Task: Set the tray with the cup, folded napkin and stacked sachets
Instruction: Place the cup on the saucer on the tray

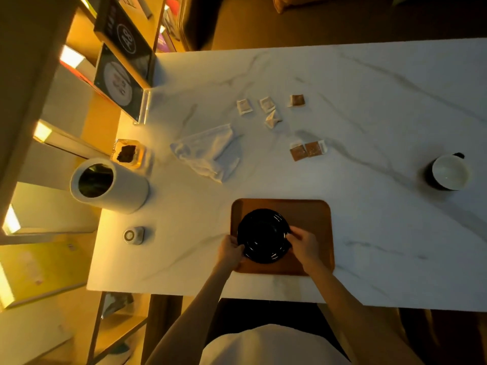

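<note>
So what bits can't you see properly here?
All in the head view:
- Sachets: print too small to read.
- White canister: inside is in shadow.
- Cup: handle mostly hidden behind its body.
- Left hand and right hand: fingertips partly hidden at the black saucer rim.
- Wooden tray: near edge covered by the forearms.

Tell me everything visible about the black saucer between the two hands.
The black round glossy saucer looks ceramic, with concentric rings catching light and nothing on it. It lies flat, face up, over the left half of the brown rounded wooden tray. The left hand grips its left rim and the right hand pinches its right rim. Whether it rests fully on the tray cannot be told.
</note>
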Available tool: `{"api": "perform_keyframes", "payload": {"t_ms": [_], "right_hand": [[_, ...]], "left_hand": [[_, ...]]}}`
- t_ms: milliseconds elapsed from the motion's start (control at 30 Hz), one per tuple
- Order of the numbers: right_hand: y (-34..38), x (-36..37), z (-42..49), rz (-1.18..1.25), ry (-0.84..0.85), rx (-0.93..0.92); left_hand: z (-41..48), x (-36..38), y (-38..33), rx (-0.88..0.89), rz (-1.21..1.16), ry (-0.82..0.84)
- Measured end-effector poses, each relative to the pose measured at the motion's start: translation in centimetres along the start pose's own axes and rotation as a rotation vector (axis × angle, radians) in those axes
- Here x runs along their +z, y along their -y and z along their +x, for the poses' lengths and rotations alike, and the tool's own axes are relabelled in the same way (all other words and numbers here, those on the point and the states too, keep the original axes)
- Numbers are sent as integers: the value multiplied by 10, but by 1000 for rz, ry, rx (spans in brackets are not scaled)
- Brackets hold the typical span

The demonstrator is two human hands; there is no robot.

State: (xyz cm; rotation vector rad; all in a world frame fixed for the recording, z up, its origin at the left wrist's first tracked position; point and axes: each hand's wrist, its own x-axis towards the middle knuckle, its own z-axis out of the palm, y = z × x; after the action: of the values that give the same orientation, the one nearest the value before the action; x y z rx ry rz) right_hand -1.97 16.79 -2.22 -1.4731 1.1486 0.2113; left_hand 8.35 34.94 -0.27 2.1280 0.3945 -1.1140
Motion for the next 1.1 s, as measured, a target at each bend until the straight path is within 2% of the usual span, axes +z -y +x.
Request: {"api": "perform_keyframes", "payload": {"t_ms": [467,867,1100], "right_hand": [[-7,15,-4,-43,-31,-10],[-13,21,-3,190,-14,103],[-14,21,-6,157,20,66]], "left_hand": [[10,-7,11,-27,44,42],[9,-12,10,-31,85,67],[8,-13,9,-34,104,52]]}}
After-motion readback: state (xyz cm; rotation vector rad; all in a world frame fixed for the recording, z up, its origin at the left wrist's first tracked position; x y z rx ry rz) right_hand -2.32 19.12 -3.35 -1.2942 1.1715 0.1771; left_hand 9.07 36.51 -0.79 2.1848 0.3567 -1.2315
